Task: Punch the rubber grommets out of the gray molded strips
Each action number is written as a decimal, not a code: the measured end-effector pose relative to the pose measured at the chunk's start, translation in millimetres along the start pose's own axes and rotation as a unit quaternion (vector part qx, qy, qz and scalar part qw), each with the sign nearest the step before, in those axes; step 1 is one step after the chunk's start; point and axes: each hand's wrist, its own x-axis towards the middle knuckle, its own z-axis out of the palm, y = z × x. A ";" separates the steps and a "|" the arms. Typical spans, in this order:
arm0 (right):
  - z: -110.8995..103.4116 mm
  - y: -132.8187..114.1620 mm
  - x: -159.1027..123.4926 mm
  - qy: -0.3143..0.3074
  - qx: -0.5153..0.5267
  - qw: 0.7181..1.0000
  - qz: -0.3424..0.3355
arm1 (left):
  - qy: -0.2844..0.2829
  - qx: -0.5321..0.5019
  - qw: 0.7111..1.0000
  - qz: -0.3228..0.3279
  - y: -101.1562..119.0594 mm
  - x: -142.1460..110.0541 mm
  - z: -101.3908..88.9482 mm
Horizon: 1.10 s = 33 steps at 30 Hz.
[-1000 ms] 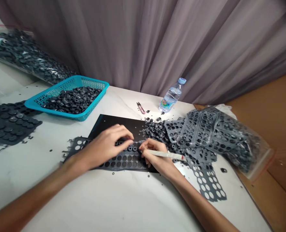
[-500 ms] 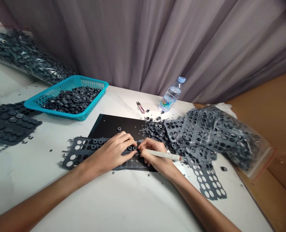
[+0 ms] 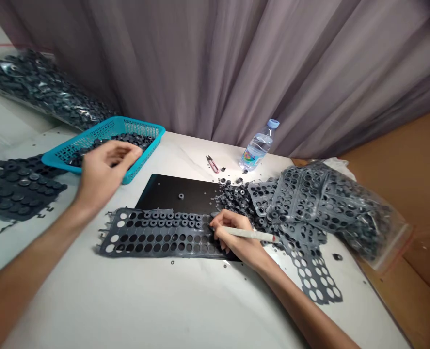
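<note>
My left hand (image 3: 107, 167) is over the near edge of a blue plastic basket (image 3: 138, 167) of small black rubber parts (image 3: 136, 140). Its thumb and fingers are pinched together, and whatever may be between them is hidden. My right hand (image 3: 238, 237) grips a white pen-like tool (image 3: 251, 233), its tip hidden by the fingers. That hand rests at the right end of a black perforated rubber sheet (image 3: 156, 249). Ring-shaped parts fill much of the sheet's two far rows; the two near rows show open holes. Under the sheet lies a black board (image 3: 164, 191) with one loose ring (image 3: 181, 196) on it.
Loose black parts (image 3: 236, 196) are heaped right of the board, beside stacked perforated sheets (image 3: 294, 194) and a clear bag (image 3: 374, 228). A water bottle (image 3: 256, 150) and pink thread snips (image 3: 212, 165) stand behind. Studded sheets (image 3: 22, 186) and a full bag (image 3: 43, 87) are at left.
My left hand has left the perforated sheet and moved left and away from me to the basket, uncovering the ring rows. My right hand stays put with the pen-like tool.
</note>
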 end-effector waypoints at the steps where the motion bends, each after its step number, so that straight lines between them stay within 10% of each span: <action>1: -1.2 -0.2 0.6 -0.002 -0.005 1.000 -0.001 | 0.020 0.066 0.997 0.028 -13.2 12.3 -10.7; 6: -3.7 -2.5 0.2 0.016 -0.048 0.999 -0.014 | 0.011 0.237 0.965 0.110 -57.3 44.7 -41.4; 11: 5.1 -6.8 -1.2 0.005 -0.020 1.000 -0.022 | -0.013 0.262 0.948 0.177 -17.8 12.8 -21.4; 16: 12.4 -5.7 1.4 -0.009 0.008 1.000 -0.007 | -0.286 0.080 0.946 0.127 40.1 -52.6 28.2; 20: 12.0 -5.3 2.9 -0.010 0.017 1.000 -0.007 | -0.393 0.063 0.908 0.131 47.6 -82.2 49.8; 29: 12.2 -8.1 -0.6 -0.016 -0.040 0.999 -0.021 | -0.400 0.130 0.882 0.214 48.0 -93.7 56.5; 33: 13.6 -10.6 -2.4 -0.004 -0.078 0.996 -0.036 | -0.353 0.078 0.916 0.176 51.4 -103.1 62.4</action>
